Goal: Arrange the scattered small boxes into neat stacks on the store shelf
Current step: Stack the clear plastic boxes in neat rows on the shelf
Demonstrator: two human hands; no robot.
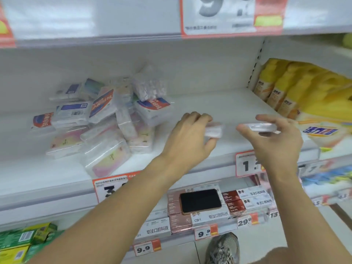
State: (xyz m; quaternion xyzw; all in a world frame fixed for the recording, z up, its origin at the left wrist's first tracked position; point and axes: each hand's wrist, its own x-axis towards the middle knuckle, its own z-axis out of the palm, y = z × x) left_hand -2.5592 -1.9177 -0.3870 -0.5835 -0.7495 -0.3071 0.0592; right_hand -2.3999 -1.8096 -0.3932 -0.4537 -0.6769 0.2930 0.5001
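At frame centre, the left hand point(187, 133) and right hand point(276, 138) each grip a clear small box above the shelf point(219, 103), right of the jumbled pile point(106, 121).

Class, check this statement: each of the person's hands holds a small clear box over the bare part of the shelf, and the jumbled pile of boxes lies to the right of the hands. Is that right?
Not quite. The head view shows the pile of boxes lying to the left of the hands, not the right. The rest stands: the left hand and right hand each hold a small clear box over the bare shelf.
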